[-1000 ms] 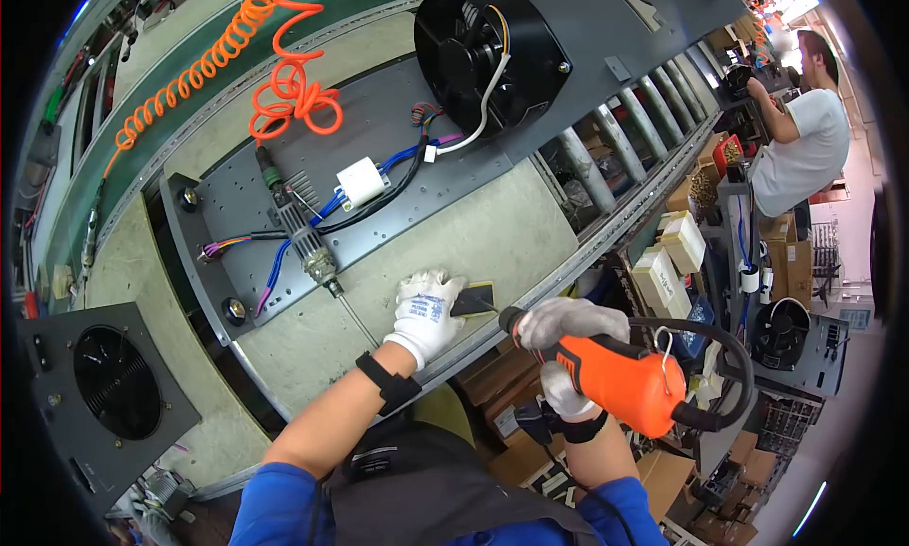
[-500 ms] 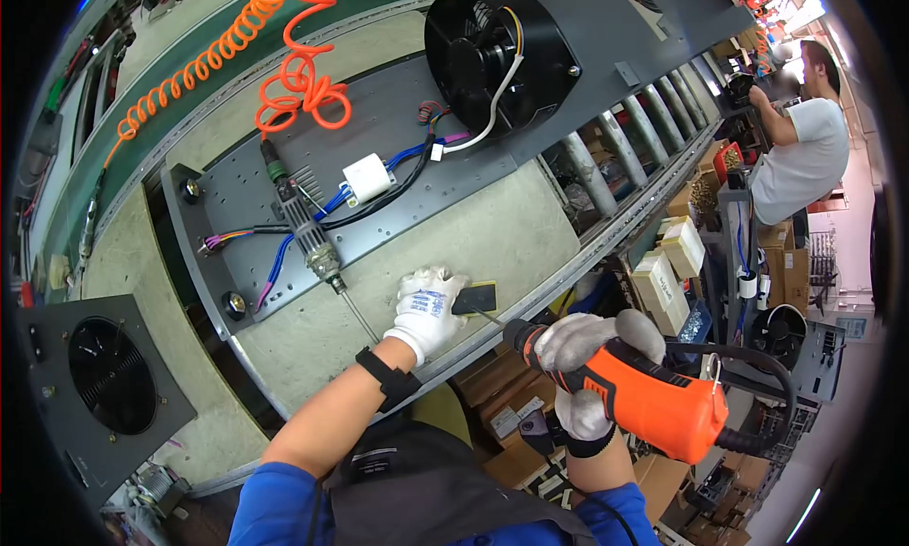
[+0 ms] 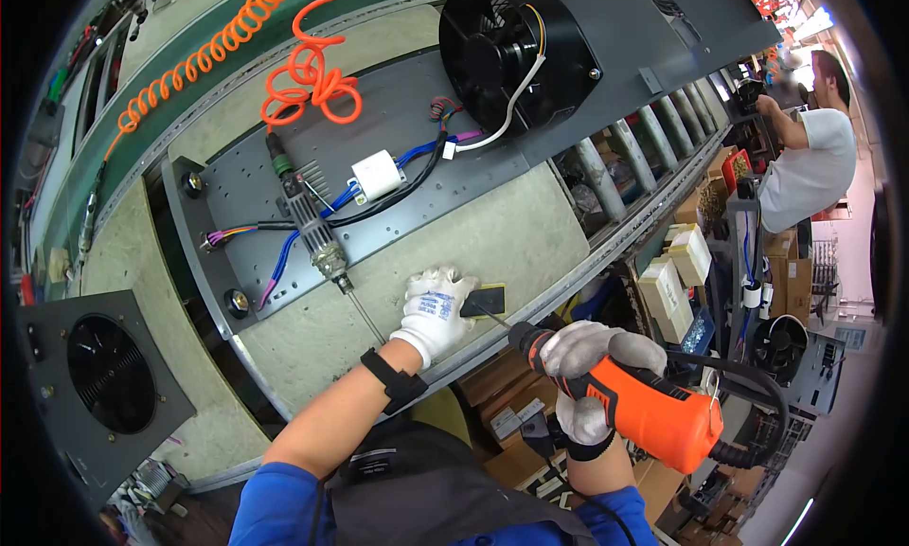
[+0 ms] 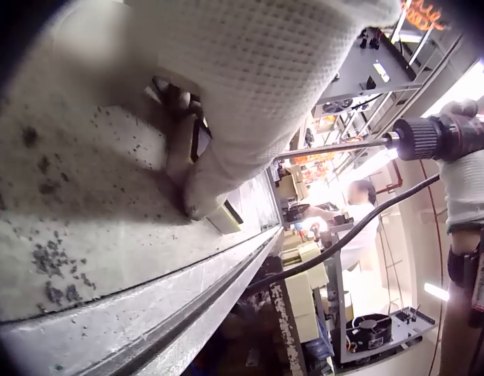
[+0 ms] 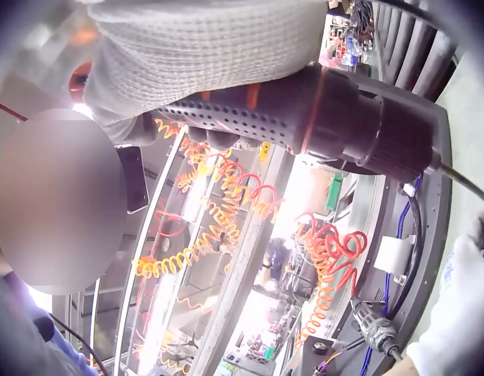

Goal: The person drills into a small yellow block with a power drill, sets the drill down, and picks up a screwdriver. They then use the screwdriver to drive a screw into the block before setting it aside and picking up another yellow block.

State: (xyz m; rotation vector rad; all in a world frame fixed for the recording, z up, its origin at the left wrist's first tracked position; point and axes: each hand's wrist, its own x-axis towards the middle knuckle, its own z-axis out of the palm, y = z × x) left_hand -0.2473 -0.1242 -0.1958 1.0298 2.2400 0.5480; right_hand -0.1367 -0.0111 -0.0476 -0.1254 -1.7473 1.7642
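My gloved left hand (image 3: 436,309) rests on the worktop and holds a small dark rectangular block (image 3: 488,301) with yellowish edges. In the left wrist view, the block (image 4: 185,149) shows between fingers and thumb, partly hidden by the glove. My gloved right hand (image 3: 597,357) grips an orange-and-black power drill (image 3: 653,423) at the right, over the front edge. Its long thin bit (image 4: 328,149) points left toward the block, its tip overlapping the block's dark face in the head view. The right wrist view shows the drill's black chuck (image 5: 402,137) close up.
Behind the left hand lies a grey metal panel (image 3: 379,226) bearing a black fan (image 3: 502,58), a white wired component (image 3: 377,175) and an air-driven tool (image 3: 311,229) on an orange coiled hose. Rollers (image 3: 601,179) run to the right. Another person (image 3: 810,167) stands at the far right.
The drill has drawn back a little to the right and down, so more bit shows. My left hand stays on the block; the whole head view has shifted slightly.
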